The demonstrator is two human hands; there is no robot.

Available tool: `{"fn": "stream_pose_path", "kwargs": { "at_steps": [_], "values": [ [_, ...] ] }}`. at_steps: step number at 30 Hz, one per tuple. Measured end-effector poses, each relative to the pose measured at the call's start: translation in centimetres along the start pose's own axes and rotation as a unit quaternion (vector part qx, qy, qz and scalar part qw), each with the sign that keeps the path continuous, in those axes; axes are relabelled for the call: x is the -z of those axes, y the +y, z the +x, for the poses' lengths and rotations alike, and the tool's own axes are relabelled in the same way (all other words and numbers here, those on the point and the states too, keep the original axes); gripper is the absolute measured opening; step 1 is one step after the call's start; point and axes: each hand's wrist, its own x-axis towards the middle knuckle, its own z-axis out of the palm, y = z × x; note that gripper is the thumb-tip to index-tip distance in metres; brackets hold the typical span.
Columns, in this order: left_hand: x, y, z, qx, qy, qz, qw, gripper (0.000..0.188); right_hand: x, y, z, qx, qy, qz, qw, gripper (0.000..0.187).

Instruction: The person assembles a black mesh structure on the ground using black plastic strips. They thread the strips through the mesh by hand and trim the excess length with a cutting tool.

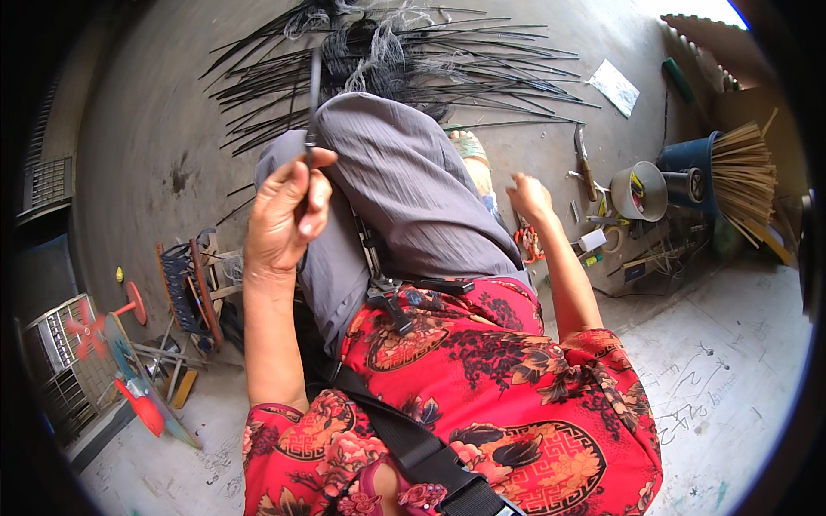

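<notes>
My left hand (288, 211) is raised beside my left knee, its fingers closed around a thin dark rod (315, 95) that stands nearly upright. The rod's upper end is blurred. On the other side of my legs, my right hand (531, 198) hangs over the floor with curled fingers. Whatever it may hold does not show. Nearest to it are red-handled scissors (527, 241) on the floor. Ahead of my knees lies a pile of long thin black rods (499, 82), with tangled pale strands (383, 52) across its middle.
To the right are a sickle-like knife (586, 168), a pale bucket (637, 185) with tools, a roll of tape (613, 238) and a blue bucket (688, 155) of wooden strips (744, 172). A white sheet (614, 88) lies farther off. At left stand a small chair (191, 288) and a red-bladed object (142, 404).
</notes>
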Motion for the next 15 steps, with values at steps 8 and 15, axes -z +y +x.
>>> {"fn": "stream_pose_path", "kwargs": {
  "at_steps": [8,15],
  "values": [
    [-3.0,11.8,0.0,-0.384,-0.068,0.026,0.921,0.035,19.9,-38.0,-11.5,0.518,0.077,0.462,0.716,0.052],
    [-4.7,12.6,-3.7,-0.527,-0.054,0.044,0.847,0.017,23.7,-45.0,-9.3,0.634,0.096,0.466,0.609,0.025]
  ]
}}
